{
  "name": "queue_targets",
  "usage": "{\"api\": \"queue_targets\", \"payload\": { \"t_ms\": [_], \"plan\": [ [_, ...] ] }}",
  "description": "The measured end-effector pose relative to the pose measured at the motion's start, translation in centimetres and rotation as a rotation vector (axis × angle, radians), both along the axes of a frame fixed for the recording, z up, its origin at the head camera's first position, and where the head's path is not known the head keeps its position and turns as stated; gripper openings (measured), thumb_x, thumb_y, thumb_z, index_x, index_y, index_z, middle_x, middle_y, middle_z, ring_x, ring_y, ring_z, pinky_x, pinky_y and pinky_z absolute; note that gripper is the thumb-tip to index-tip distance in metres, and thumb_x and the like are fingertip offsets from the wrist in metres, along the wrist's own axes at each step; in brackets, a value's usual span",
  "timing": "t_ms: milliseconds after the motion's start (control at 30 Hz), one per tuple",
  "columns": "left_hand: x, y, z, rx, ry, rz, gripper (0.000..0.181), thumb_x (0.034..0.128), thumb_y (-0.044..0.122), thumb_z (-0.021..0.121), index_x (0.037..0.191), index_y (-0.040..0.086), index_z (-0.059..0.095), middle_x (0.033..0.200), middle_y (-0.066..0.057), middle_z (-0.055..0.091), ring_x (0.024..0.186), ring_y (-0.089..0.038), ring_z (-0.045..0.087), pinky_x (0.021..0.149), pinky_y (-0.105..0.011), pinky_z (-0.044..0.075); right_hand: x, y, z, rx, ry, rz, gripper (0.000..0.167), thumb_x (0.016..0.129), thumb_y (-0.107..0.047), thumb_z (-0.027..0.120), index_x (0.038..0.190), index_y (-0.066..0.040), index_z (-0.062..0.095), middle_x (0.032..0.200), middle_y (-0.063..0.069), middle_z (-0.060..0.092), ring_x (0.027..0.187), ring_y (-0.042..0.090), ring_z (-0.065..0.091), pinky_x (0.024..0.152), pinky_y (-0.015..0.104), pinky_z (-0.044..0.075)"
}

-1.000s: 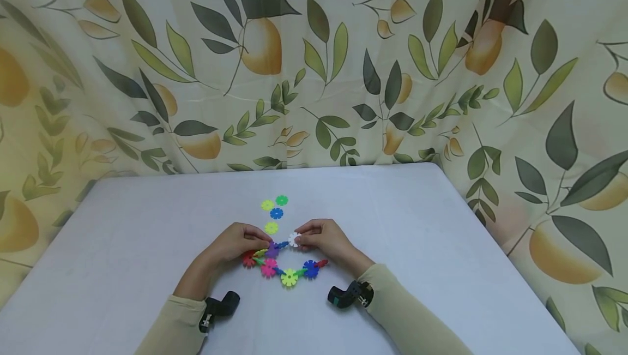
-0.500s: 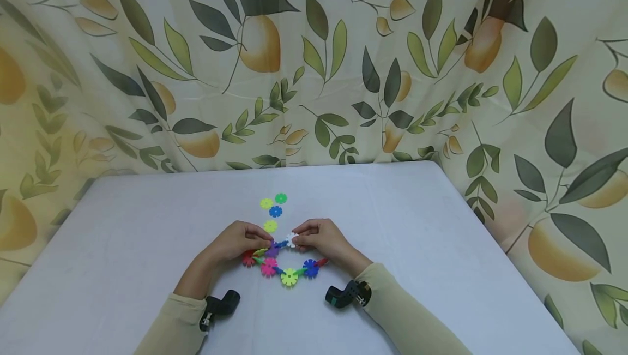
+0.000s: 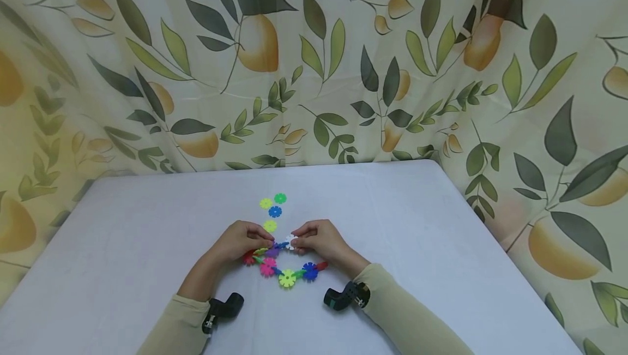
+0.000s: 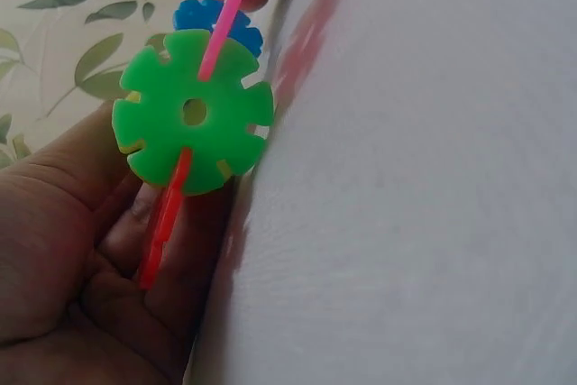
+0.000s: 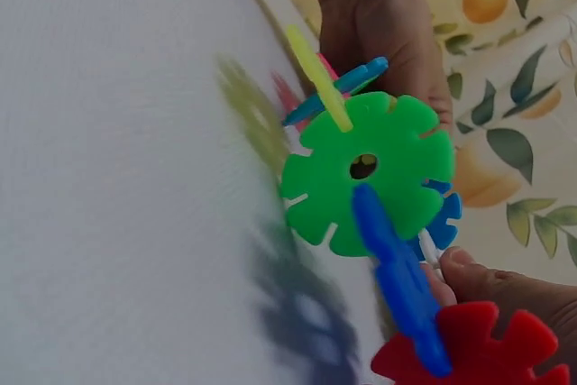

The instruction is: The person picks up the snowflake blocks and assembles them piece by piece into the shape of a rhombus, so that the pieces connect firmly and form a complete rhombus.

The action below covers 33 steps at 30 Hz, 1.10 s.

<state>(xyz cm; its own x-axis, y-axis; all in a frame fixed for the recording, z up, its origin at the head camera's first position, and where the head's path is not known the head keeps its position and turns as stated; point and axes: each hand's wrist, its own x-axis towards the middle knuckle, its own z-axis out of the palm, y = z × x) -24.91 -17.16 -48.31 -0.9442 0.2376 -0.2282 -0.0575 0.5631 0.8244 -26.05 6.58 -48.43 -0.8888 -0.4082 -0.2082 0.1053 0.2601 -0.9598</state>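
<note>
A chain of slotted plastic snowflake discs curves between both hands. My left hand (image 3: pixel 240 243) pinches its upper left part at a purple disc (image 3: pixel 272 253), next to a blue disc (image 3: pixel 281 245). With thumb and fingers, my right hand (image 3: pixel 321 240) pinches a white disc (image 3: pixel 291 241) that meets the blue one; whether they interlock is unclear. The chain's near side runs through pink (image 3: pixel 267 267), yellow (image 3: pixel 287 278) and dark blue (image 3: pixel 310 271) discs to a red end disc (image 3: pixel 322 265). A green disc (image 4: pixel 149 123) fills the left wrist view's foreground, hiding the left fingertips.
Loose discs lie beyond the hands on the white-covered table (image 3: pixel 392 208): a green one (image 3: pixel 280 198), a blue one (image 3: pixel 275 211) and two yellow ones, the nearer yellow disc (image 3: pixel 270 226) close to the left fingers. A leaf-and-fruit patterned curtain (image 3: pixel 324 98) hangs behind.
The white disc has shifted slightly left toward the purple one with my right hand. The purple disc has tilted in my left hand, and the near side of the chain has moved a little.
</note>
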Motion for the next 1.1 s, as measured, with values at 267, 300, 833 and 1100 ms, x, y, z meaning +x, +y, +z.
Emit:
{"api": "queue_targets", "payload": {
  "t_ms": [267,300,833,1100],
  "plan": [
    [0.0,-0.2,0.3,-0.012,-0.031,-0.004,0.015,0.088,0.027,0.075,0.097,0.015,0.078,0.092,0.003,0.075,0.085,-0.009,0.065,0.082,-0.03,0.053,0.2,-0.3,0.0,-0.003,0.018,0.012,0.022,0.087,-0.008,0.074,0.106,0.002,0.072,0.087,0.012,0.075,0.067,0.011,0.07,0.067,0.026,0.059],
    [0.1,-0.3,0.4,-0.012,-0.035,-0.005,0.016,0.0883,0.028,0.074,0.097,0.015,0.078,0.093,0.003,0.075,0.086,-0.009,0.065,0.083,-0.031,0.054,0.2,-0.4,0.0,-0.006,0.023,0.023,0.022,0.087,-0.009,0.074,0.106,0.002,0.071,0.088,0.012,0.076,0.068,0.012,0.07,0.068,0.027,0.059],
    [0.5,0.1,0.7,-0.051,-0.006,0.03,0.018,0.0857,0.03,0.077,0.096,0.014,0.079,0.091,0.004,0.074,0.082,-0.009,0.063,0.074,-0.027,0.051,-0.4,-2.1,-0.1,0.014,0.066,0.129,0.023,0.088,-0.011,0.073,0.108,0.0,0.073,0.089,0.013,0.076,0.071,0.014,0.072,0.068,0.029,0.06],
    [0.2,-1.5,0.8,-0.046,-0.018,-0.024,0.023,0.0857,0.031,0.076,0.098,0.011,0.078,0.089,0.002,0.075,0.079,-0.01,0.062,0.071,-0.026,0.051,-1.8,-2.6,0.3,0.078,0.059,0.121,0.021,0.091,-0.019,0.072,0.107,-0.007,0.075,0.089,0.005,0.076,0.075,0.013,0.071,0.072,0.027,0.059]
  ]
}}
